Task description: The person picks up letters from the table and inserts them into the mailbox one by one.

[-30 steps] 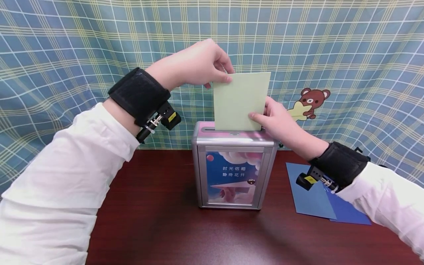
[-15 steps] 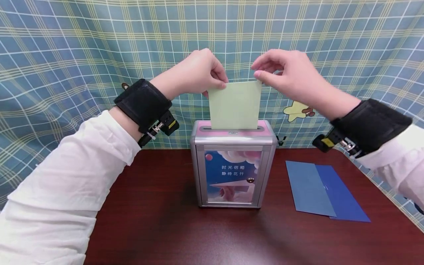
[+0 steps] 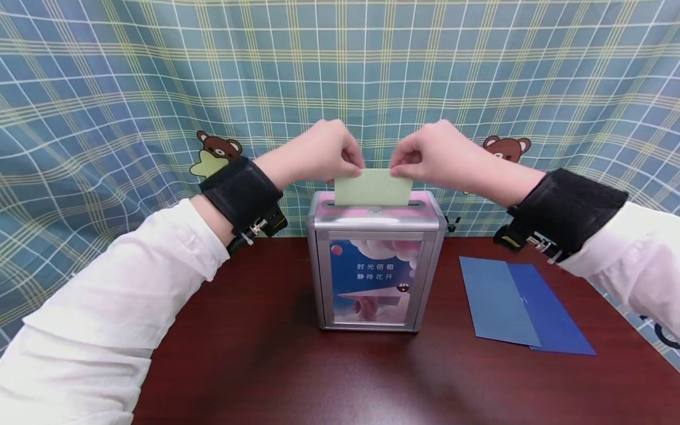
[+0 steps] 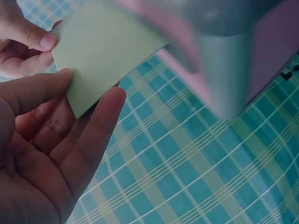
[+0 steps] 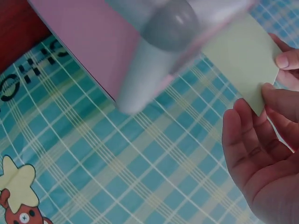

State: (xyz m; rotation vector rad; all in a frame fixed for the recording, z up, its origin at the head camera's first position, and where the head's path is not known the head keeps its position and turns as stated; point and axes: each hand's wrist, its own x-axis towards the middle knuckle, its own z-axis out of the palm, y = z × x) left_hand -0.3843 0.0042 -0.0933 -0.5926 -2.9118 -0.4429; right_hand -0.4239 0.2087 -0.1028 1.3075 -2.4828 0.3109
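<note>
A pale green card [image 3: 373, 189] stands upright in the slot on top of a silver and pink letter box [image 3: 376, 221], its lower part hidden inside. My left hand [image 3: 324, 151] pinches the card's upper left corner between thumb and fingers. At the upper right corner, my right hand [image 3: 438, 154] pinches it the same way. Both wrist views show the card [image 4: 100, 51] gripped at its edge, thumb on one face and fingers behind. The box front carries a blue and pink picture panel with white characters and a small round lock [image 3: 403, 287].
On the dark red table [image 3: 239, 354], a grey-blue card [image 3: 498, 301] partly overlaps a darker blue card [image 3: 555, 316], right of the box. Behind hangs a checked blue-green cloth [image 3: 297, 71] with printed bears. Black straps with small cameras circle both wrists.
The green card has slid down deeper into the slot. My right hand let go of the card's lower right edge, rose, and took its upper right corner. My left hand came down with the card.
</note>
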